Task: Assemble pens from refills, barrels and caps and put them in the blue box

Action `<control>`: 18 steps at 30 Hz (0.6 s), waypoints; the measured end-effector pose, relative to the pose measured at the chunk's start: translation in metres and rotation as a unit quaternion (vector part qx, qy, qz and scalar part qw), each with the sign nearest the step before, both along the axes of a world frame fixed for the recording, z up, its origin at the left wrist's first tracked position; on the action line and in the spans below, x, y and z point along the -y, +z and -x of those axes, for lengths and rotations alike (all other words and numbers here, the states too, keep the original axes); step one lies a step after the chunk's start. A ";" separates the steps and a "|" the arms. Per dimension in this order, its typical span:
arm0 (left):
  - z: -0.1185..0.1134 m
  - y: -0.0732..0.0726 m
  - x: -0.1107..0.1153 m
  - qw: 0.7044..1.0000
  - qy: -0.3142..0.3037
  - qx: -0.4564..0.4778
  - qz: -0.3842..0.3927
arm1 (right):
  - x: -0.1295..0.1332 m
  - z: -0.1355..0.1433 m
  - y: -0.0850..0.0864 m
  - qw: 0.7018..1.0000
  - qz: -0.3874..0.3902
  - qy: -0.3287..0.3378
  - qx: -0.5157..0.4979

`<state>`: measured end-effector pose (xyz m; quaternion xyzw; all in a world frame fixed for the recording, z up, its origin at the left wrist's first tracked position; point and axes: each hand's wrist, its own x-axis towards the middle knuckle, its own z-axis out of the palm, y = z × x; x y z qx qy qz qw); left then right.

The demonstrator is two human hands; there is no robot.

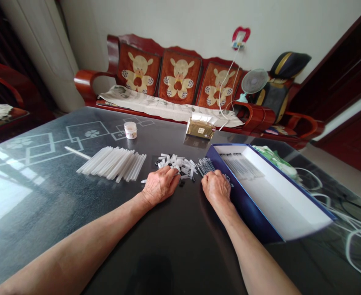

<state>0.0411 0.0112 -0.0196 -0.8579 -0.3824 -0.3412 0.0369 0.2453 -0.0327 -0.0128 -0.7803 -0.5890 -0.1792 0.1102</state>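
Observation:
My left hand [161, 183] is closed at the near edge of a pile of small white and black pen caps [185, 164]. A white pen barrel [144, 181] pokes out from under its left side; the rest is hidden by the hand. My right hand [216, 186] curls with its fingers down on a bundle of dark-tipped pen refills [205, 164], beside the blue box. Its fingertips are hidden, so how many refills it grips does not show. To the left, white pen barrels [113, 164] lie side by side, with one stray barrel [76, 152] behind them.
The open blue box [245, 205] has a white inside, with a row of pen refills [240, 164] at its far end. A small white tub [130, 130] and a tissue box [200, 127] stand farther back. Green-white packaging [274, 162] and white cables [353, 233] lie right of the box.

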 end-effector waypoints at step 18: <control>0.001 -0.001 0.000 1.000 -0.013 -0.002 -0.002 | 0.005 0.005 0.008 1.000 0.014 0.016 -0.011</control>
